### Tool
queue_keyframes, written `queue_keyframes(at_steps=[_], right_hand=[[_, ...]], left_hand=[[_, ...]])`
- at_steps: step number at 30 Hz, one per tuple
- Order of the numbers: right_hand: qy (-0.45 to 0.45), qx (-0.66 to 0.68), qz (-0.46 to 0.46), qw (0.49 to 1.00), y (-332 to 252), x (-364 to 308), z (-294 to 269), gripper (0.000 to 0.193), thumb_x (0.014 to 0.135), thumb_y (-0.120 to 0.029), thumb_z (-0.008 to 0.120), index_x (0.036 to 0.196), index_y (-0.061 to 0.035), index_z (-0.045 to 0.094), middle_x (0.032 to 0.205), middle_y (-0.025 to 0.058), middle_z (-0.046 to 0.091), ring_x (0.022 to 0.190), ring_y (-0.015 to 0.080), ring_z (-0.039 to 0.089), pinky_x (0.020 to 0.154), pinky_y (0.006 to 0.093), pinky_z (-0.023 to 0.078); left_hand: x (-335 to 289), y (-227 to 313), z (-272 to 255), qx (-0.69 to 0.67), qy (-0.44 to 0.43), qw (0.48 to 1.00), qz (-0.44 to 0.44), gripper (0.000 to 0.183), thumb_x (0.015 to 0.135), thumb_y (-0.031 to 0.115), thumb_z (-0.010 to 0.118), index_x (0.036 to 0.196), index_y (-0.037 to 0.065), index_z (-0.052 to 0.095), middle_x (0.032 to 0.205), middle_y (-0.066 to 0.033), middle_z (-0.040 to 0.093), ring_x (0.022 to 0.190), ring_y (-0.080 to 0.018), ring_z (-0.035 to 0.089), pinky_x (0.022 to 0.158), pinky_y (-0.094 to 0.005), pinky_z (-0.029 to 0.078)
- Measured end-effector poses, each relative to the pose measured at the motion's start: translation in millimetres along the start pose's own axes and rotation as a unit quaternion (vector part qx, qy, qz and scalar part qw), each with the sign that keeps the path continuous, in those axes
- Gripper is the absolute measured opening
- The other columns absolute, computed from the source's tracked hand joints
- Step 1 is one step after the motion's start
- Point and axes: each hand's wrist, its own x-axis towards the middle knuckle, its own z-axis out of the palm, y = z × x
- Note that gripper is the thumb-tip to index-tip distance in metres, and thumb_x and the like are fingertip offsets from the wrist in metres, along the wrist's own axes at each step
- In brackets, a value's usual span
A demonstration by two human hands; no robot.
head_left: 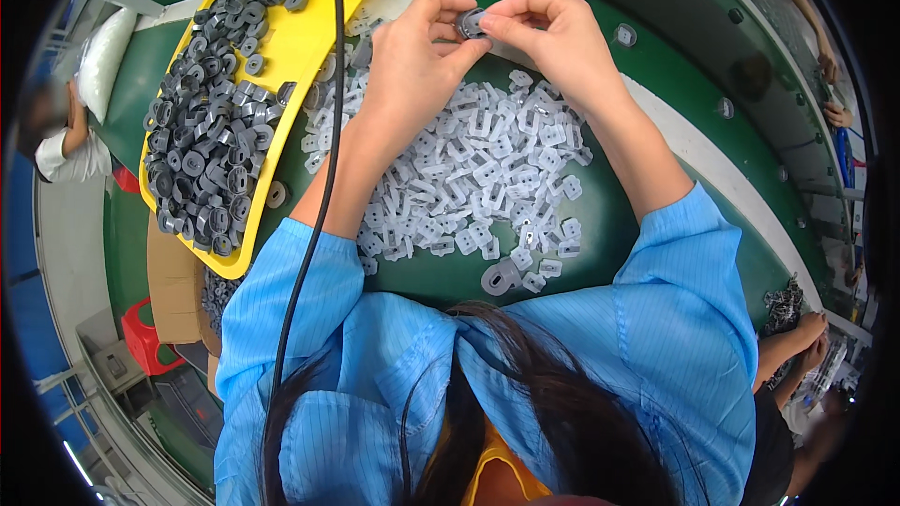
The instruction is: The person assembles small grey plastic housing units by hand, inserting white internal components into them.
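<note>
Both my hands meet at the far side of the table around one small round grey plastic part (472, 23). The fingers of my left hand (417, 52) pinch its left side. From the right, thumb and forefinger of my right hand (558, 37) press on it, and my fingertips cover some of it. Below my hands lies a wide heap of small translucent white plastic pieces (487, 169). To the left, a yellow tray (319, 37) carries many dark grey round parts (202, 145). One loose grey part (501, 277) rests at the heap's near edge.
A black cable (328, 178) hangs down across the view, past my left arm. A pale strip (712, 155) runs along the green table, with single parts beyond it. A cardboard box (176, 286) and a red stool (145, 337) stand at left. Other people's hands (811, 337) show at right.
</note>
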Motion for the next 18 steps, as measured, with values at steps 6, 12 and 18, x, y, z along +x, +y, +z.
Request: queue_keyframes(at_steps=[6,12,18], right_hand=[[0.008,-0.014,-0.054,0.998,-1,0,-1,0.023,0.077,-0.018,0.074,0.090,-0.0003,0.067,0.075,0.0036,0.065,0.065,0.0086,0.058,0.062,0.0235,0.047],[-0.101,0.170,0.046,0.979,-3,2,-11,0.015,0.079,-0.014,0.071,0.088,-0.0027,0.066,0.079,0.0023,0.066,0.066,0.0065,0.056,0.061,0.0205,0.045],[-0.175,0.120,0.083,0.974,-13,1,-24,0.011,0.080,-0.008,0.066,0.088,-0.0016,0.062,0.077,0.0025,0.064,0.067,0.0069,0.057,0.060,0.0209,0.045]], left_hand=[[3,-5,2,0.010,0.017,0.998,0.055,0.029,0.075,-0.002,0.070,0.099,-0.002,0.055,0.101,-0.0128,0.058,0.081,-0.0174,0.067,0.069,-0.0280,0.059],[1,4,-1,-0.035,-0.036,0.996,0.073,0.032,0.075,-0.003,0.072,0.102,0.001,0.056,0.120,-0.0108,0.042,0.083,-0.0179,0.065,0.072,-0.0284,0.058],[3,5,-17,-0.052,-0.135,0.989,0.035,0.032,0.075,-0.006,0.070,0.104,0.000,0.059,0.124,-0.0082,0.041,0.087,-0.0171,0.064,0.074,-0.0270,0.057]])
